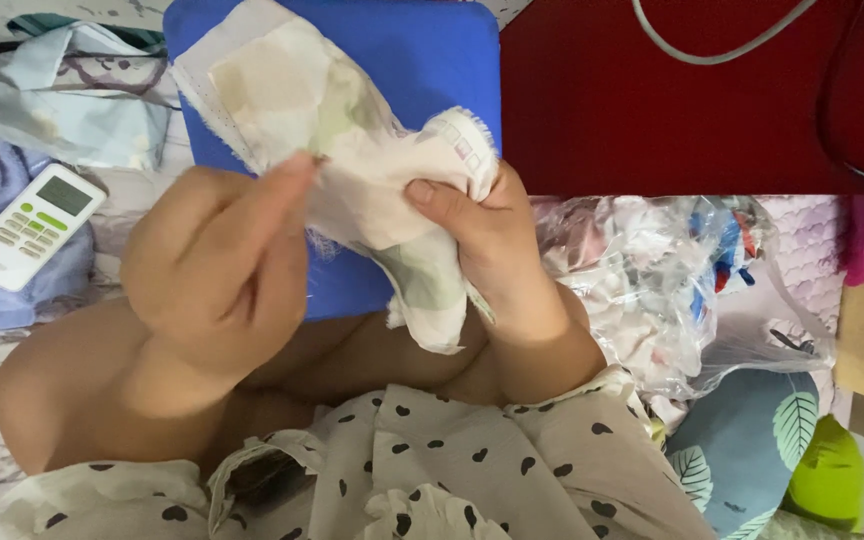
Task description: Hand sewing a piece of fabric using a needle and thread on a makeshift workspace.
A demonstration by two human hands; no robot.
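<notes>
A: While both hands hold it up, the pale printed fabric scrap [352,130] sits mid-frame, over the blue pad [422,60].
B: Grip?
A: Right hand [482,250] has its fingers curled tight around the bunched lower part, thumb pressed on top. Left hand [222,270] pinches the edge between thumb and forefinger, other fingers folded in.
B: Progress?
A: Judging by the frame, early or midway: upper part spread flat, lower end crumpled, frayed edges showing (can't tell if it's being smoothed or folded).
B: Surroundings?
A: Clear plastic bag of fabric scraps [652,280] just right of the right hand. White remote control [32,225] lies on bedding at left. Red surface [712,110] with a white cable [712,45] at top right.
</notes>
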